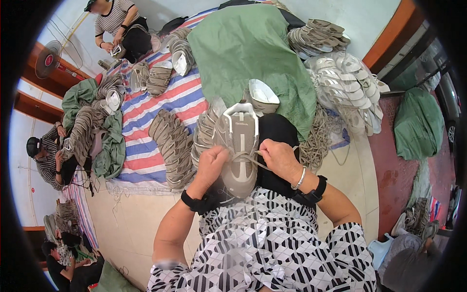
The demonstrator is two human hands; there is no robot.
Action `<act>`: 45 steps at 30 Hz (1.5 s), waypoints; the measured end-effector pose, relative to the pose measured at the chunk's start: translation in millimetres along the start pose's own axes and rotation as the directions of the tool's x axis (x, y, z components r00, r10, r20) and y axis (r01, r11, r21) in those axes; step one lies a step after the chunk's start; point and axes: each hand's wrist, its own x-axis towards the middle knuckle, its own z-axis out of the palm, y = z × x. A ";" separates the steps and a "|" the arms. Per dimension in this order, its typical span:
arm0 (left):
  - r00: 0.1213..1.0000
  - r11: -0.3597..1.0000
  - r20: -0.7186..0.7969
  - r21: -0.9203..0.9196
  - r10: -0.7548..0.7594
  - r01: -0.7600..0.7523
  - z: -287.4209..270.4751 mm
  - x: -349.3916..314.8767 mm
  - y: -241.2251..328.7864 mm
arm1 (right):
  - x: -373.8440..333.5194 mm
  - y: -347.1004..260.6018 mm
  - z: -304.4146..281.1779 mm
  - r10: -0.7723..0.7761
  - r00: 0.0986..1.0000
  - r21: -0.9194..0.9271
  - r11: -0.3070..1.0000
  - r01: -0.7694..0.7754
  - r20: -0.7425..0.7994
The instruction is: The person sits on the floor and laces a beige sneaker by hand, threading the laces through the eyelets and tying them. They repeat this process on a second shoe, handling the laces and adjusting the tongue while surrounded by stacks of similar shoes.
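A grey-beige shoe upper (238,138) with a white-trimmed collar rests over my lap, its toe toward me. A flat beige shoelace (249,156) crosses its front. My left hand (212,163) is closed in a pinch on the lace at the upper's left side. On the other side, my right hand (278,158) pinches the lace just off the upper's edge, fingers curled. Beside my left hand lies a stack of similar uppers (206,129), partly covered by the one I hold. Beyond my right hand, a heap of loose laces (315,138) hangs down.
A striped tarp (141,114) bears more stacked uppers (170,151). Green cloth (238,44) covers a mound ahead, with a single upper (264,97) at its near edge. Bagged white uppers (348,87) stand right. Co-workers (121,27) sit at left and lower corners; a fan (48,59) stands far left.
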 end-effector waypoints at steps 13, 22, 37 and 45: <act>0.999 0.999 -0.009 0.028 -0.031 0.031 -3.7 1.4 -0.5 | -2.2 -10.5 10.3 -0.187 0.979 -0.217 0.956 0.199 0.078; 0.929 0.554 0.282 0.746 0.238 -0.369 -14.2 18.1 37.3 | 20.6 -14.2 -24.0 -0.348 0.923 -0.197 0.906 0.376 0.164; 0.566 0.245 0.784 0.513 0.255 -0.822 -35.7 64.7 60.6 | 72.7 -21.1 -34.5 -0.479 0.674 -0.156 0.739 0.655 0.563; 0.865 0.629 0.478 0.629 0.149 -0.456 0.4 73.2 50.1 | 67.5 -17.1 -28.3 -0.556 0.657 -0.075 0.732 0.677 0.509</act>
